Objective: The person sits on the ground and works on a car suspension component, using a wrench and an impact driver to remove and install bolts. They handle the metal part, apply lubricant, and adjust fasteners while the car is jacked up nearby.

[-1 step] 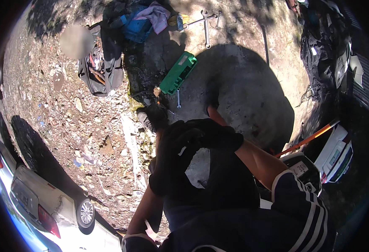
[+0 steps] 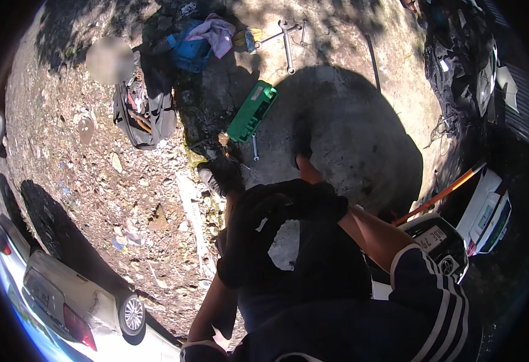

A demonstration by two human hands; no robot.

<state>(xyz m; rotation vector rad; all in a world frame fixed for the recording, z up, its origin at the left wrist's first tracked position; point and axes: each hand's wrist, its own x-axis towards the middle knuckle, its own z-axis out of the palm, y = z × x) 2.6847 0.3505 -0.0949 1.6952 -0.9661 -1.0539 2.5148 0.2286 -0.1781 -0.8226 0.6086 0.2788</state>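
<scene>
Both my hands wear black gloves and meet in front of my lap. My left hand (image 2: pixel 245 232) is curled, its fingers reaching up to my right hand (image 2: pixel 318 199). The right hand's fingers close toward the left one's fingertips. Dark gloves against dark clothing hide whatever may be between them. Beyond the hands, a green plastic case (image 2: pixel 252 111) lies on the concrete, with a small wrench (image 2: pixel 255 146) at its near end. Farther off lie a large wrench (image 2: pixel 288 51) and a thinner metal tool (image 2: pixel 270 41) crossing near its head.
At the far left stands an open black tool bag (image 2: pixel 144 120) with tools inside. A blue container (image 2: pixel 191 55) carries a pink cloth (image 2: pixel 216 33). Dark sheeting (image 2: pixel 457 66) and an orange bar (image 2: pixel 439 196) are at right. A white car (image 2: pixel 89 301) is at lower left.
The view has shifted slightly, so the green case and wrenches appear a little lower and farther left. My hands stay together, with the right hand's outline slightly changed.
</scene>
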